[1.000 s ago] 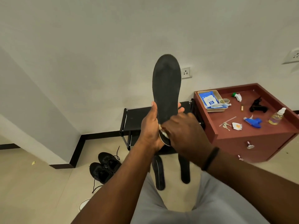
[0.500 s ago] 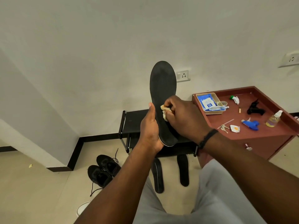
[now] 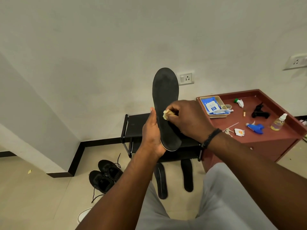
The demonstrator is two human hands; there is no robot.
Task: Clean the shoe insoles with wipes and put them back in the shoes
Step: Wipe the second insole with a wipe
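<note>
- Since half a second ago, the right hand (image 3: 187, 120) has kept the wipe (image 3: 166, 114) near the middle of the insole (image 3: 165, 100), shifting only slightly up its dark face; a second ago it was down at the heel.
- Left hand (image 3: 153, 135) grips the lower part of the insole from the left edge, thumb along the side, holding it upright with the toe end pointing up toward the wall.
- Right hand pinches the crumpled, yellowish wipe between curled fingers and presses it against the insole.
- Two more insoles (image 3: 160, 180) lie flat on the floor below, side by side and a little apart, just in front of a low black rack (image 3: 132, 127).
- A pair of black shoes (image 3: 106, 176) sits on the floor to the left, touching each other, laces trailing.
- On the red cabinet (image 3: 265, 138) to the right, a tray (image 3: 214, 106) holds a blue pack of wipes (image 3: 210, 105); near it lie keys (image 3: 228, 131), a blue sprayer (image 3: 255, 127) and a small clear bottle (image 3: 278, 122).
</note>
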